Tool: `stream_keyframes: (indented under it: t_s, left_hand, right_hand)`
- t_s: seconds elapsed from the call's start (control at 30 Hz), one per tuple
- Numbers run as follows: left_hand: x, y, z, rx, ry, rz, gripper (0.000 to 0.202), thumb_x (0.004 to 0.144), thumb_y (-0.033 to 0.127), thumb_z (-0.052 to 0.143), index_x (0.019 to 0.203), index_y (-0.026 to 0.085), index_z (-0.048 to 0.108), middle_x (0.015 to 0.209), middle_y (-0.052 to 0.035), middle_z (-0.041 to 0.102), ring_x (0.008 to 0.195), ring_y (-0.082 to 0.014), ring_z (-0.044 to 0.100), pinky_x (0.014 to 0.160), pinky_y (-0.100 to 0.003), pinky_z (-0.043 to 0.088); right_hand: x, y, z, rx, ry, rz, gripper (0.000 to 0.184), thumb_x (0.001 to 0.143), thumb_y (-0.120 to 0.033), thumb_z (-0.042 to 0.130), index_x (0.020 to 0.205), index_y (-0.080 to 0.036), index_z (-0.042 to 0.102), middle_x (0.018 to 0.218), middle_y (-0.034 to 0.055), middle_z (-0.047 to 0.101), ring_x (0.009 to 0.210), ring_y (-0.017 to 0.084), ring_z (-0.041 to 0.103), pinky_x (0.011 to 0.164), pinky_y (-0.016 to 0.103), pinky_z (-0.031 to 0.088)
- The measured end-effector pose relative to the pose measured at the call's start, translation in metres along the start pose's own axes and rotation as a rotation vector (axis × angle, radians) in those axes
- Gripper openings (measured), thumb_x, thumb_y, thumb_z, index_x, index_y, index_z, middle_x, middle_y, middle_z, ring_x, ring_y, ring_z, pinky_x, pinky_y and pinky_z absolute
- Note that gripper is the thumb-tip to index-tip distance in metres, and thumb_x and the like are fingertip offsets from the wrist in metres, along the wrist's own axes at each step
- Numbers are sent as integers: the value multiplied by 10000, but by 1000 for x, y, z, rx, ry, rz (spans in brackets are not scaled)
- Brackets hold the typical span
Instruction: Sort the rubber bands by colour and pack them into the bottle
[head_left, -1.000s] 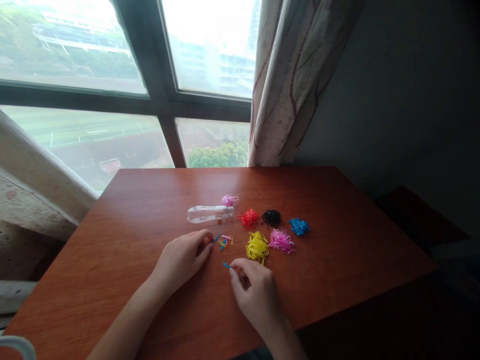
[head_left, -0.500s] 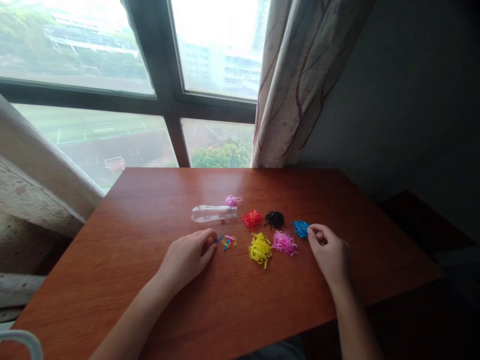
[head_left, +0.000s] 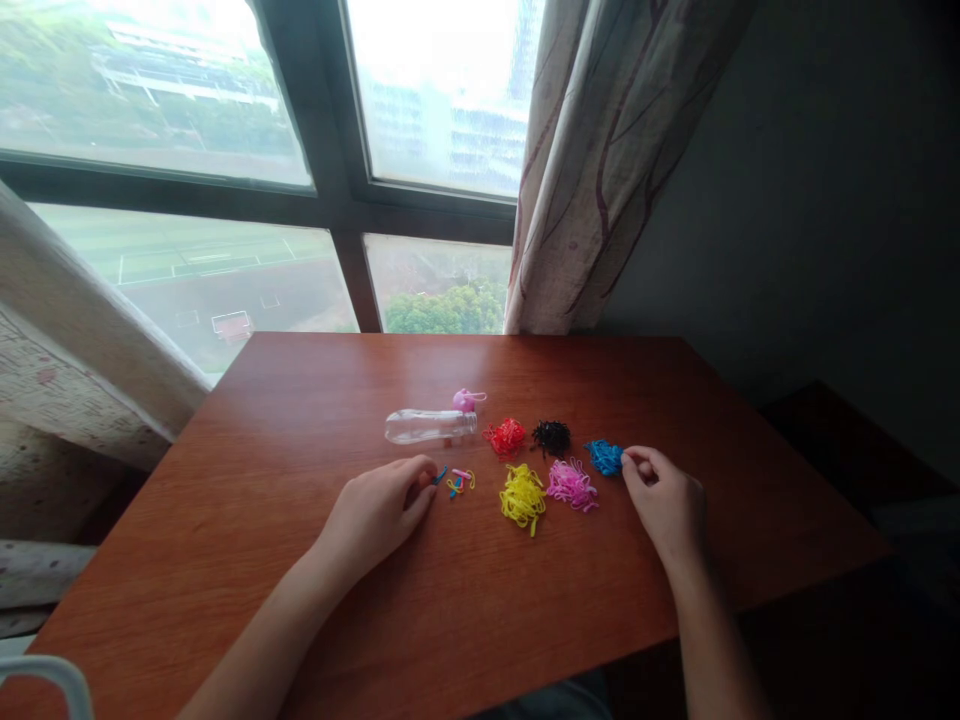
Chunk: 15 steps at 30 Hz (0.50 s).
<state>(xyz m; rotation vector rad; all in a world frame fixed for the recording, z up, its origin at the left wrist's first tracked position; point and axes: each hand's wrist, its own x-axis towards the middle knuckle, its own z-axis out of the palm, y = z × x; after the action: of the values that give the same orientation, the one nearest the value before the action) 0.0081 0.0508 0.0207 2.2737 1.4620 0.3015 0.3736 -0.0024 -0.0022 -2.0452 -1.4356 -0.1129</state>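
Observation:
My right hand [head_left: 666, 500] is at the right edge of a pile of blue rubber bands [head_left: 604, 457], thumb and forefinger pinched on a blue band there. My left hand [head_left: 379, 510] rests on the table with its fingers curled together; whatever lies between them is hidden. A loose blue band [head_left: 440, 475] lies at its fingertips. Just right of it is a small group of mixed pink, yellow and blue bands [head_left: 463, 482]. Between my hands are piles of yellow bands [head_left: 522, 497], pink bands [head_left: 572, 485], red bands [head_left: 505, 437] and black bands [head_left: 552, 437].
A clear plastic bottle [head_left: 429, 426] lies on its side behind the mixed bands. Beside its mouth sits a pink cap [head_left: 464, 401] with a loop. The brown wooden table [head_left: 315, 400] stands against a window, with a curtain [head_left: 562, 220] on the right.
My right hand has shifted very slightly to the right, and the blue pile's edge now reaches further toward its fingertips. My left hand stays in place. The whole view has moved a little.

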Motion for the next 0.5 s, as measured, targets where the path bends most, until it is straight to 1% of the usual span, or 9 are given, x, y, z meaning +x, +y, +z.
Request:
stream_keyframes:
  t_s: [0.07,0.13,0.23,0.33,0.4,0.5]
  left_hand:
    - [0,0,0,-2,2,1,144,912,325,479,976,275,598,910,18,718,811,-185,663,669,-260,397]
    - [-1,0,0,-2,3,3,138,910,317,484,979,274,596,914,17,719,812,-184,665,672,-258,398]
    - [-1,0,0,7,1,4,144,914,317,481,983,272,599,912,16,717,812,-186,666,673,-260,406]
    - [-1,-1,2,8,10,18,178,924,329,467,1014,267,608,942,6,720,828,-193,670,691,-267,427]
    - [-2,-1,3,-5,28,31,206,931,332,459,1051,260,611,964,-5,725,840,-195,674,706,-271,443]
    - [-1,1,4,-21,45,42,229,932,311,458,1082,249,619,967,-19,728,833,-193,677,702,-268,458]
  right_hand:
    - [-1,-5,-3,17,17,-10,328,874,-456,529,871,-192,723,671,51,679,618,194,635,609,273,425]
    - [-5,-16,-5,51,38,-24,329,879,-458,536,863,-187,722,644,41,662,583,182,618,590,265,424]
    - [-18,-46,-3,152,26,-79,299,895,-429,546,846,-185,713,610,15,634,523,152,572,566,247,422]
    - [-41,-84,5,295,-89,-178,232,934,-340,521,892,-196,697,702,22,677,579,145,599,587,231,432]
    - [-59,-108,12,351,-179,-255,202,943,-273,499,885,-204,680,714,18,676,607,146,607,604,231,424]
    - [-83,-137,23,410,-278,-303,160,924,-196,506,895,-208,663,729,8,673,637,144,612,622,231,407]
